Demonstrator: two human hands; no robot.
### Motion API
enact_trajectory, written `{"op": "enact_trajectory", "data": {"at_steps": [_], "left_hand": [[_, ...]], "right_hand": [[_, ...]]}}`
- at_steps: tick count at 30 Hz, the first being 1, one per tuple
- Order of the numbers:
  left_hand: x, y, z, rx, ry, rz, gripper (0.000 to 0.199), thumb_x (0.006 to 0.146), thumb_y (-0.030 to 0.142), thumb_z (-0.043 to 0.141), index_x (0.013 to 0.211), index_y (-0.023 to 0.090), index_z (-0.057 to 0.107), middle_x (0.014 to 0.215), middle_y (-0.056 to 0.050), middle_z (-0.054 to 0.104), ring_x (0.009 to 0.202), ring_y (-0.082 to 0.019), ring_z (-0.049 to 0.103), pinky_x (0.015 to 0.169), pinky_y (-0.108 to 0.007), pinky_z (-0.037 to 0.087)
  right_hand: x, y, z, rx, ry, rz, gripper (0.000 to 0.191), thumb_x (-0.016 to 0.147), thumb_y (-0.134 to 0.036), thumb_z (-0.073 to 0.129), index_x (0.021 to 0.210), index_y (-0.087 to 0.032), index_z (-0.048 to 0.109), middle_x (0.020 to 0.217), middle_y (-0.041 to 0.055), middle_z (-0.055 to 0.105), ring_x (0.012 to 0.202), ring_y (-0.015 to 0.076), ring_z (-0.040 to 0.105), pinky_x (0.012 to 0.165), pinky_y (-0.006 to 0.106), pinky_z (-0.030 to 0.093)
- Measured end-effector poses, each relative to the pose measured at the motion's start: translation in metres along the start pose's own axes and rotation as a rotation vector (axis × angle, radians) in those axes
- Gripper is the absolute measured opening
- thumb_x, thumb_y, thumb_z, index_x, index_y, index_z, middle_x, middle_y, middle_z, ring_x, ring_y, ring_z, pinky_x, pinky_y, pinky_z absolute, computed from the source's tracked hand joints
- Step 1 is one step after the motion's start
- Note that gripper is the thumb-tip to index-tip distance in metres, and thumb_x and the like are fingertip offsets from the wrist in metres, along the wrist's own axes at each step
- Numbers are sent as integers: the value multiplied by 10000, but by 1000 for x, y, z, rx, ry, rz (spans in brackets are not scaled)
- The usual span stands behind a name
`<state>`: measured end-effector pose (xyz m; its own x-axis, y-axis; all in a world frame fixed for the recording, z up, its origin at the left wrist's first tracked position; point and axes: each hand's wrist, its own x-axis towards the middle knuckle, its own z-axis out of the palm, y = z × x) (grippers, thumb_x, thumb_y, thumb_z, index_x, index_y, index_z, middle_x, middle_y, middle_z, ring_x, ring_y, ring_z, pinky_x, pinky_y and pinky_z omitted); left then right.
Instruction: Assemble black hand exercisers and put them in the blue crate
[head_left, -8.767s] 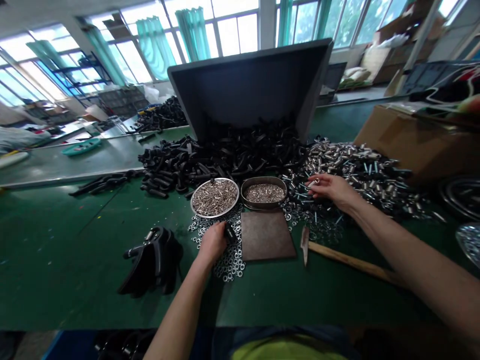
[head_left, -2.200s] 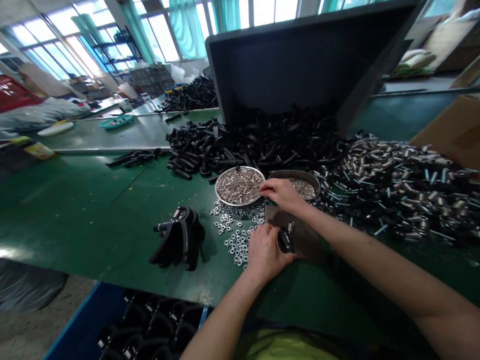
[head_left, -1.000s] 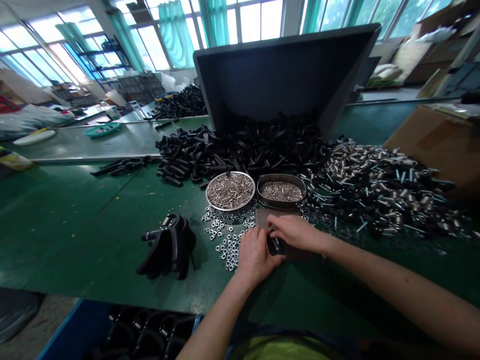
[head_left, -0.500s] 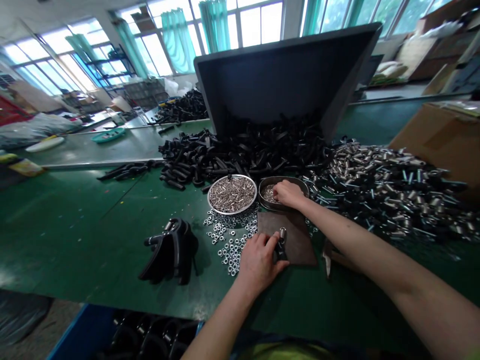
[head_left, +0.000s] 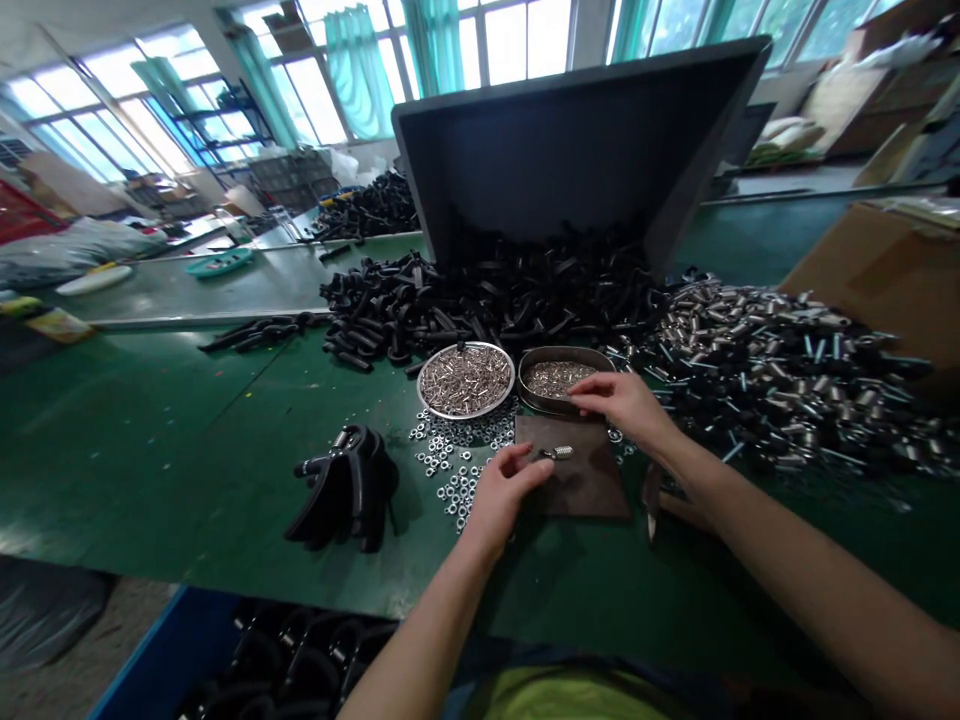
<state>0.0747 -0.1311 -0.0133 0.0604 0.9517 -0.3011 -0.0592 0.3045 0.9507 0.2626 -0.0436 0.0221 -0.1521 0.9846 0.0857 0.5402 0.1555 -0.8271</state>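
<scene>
So the left hand (head_left: 501, 495) is pinching a small black part with a spring (head_left: 562, 452) between thumb and finger, right above the brown plate (head_left: 577, 490); can't tell if it's touching. The right hand (head_left: 628, 405) is hovering by the near edge of the oval tin (head_left: 551, 405), fingertips together, but I can't tell if they're gripping anything.

Closest in, a blue bin (head_left: 139, 655) is holding rows of black pieces (head_left: 292, 650) with shiny bits, and a black cluster (head_left: 349, 490) with similar metal is standing on the green bench (head_left: 217, 500). I'm reading those as the done ones. The piece in hand is looking only partway there. A hammer (head_left: 651, 500) is lying just beside the plate, nobody touching it.

Loose nuts (head_left: 457, 490) are spreading left of the plate, and past them a round dish (head_left: 466, 415) is sitting full of pins (head_left: 465, 378). Further back, black parts (head_left: 480, 300) are spilling from a tipped grey crate (head_left: 585, 150), with metal bits (head_left: 742, 330) heaping up on the right, so loads are apparently remaining.
</scene>
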Motion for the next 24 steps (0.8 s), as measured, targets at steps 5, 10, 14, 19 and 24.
{"op": "enact_trajectory", "data": {"at_steps": [5,10,14,19,24], "left_hand": [[-12,7,0,-760,-52,-398,318,794,416,596,882,111,592,703,-43,609,594,-133,598,663,-293,529],[-19,8,6,-954,-157,-427,293,865,376,513,890,91,582,704,-57,622,563,-130,607,682,-330,558],[-21,3,8,-918,-170,-407,303,837,387,555,885,90,595,691,-52,621,557,-127,604,656,-303,551],[-18,1,4,-628,-155,-302,354,713,399,685,923,120,634,778,-54,651,658,-144,623,676,-273,517],[1,8,-2,-45,-315,17,536,613,332,772,1097,157,620,1015,-76,661,943,-220,601,872,-333,438]], "right_hand": [[-60,-12,13,325,19,12,190,675,-312,692,810,-180,681,786,31,701,695,168,649,671,296,515],[-77,-13,26,224,-15,-97,63,698,-261,681,691,-199,676,704,8,673,694,159,625,678,286,479],[-74,-10,28,166,-35,-146,60,712,-236,672,668,-197,663,714,5,651,712,152,605,672,277,453],[-69,-3,23,125,-103,-106,75,715,-225,670,687,-177,620,702,-4,626,663,136,587,611,252,439],[-57,17,12,-459,-159,-542,118,816,-180,572,922,-185,622,839,31,641,748,145,565,633,257,383]]}}
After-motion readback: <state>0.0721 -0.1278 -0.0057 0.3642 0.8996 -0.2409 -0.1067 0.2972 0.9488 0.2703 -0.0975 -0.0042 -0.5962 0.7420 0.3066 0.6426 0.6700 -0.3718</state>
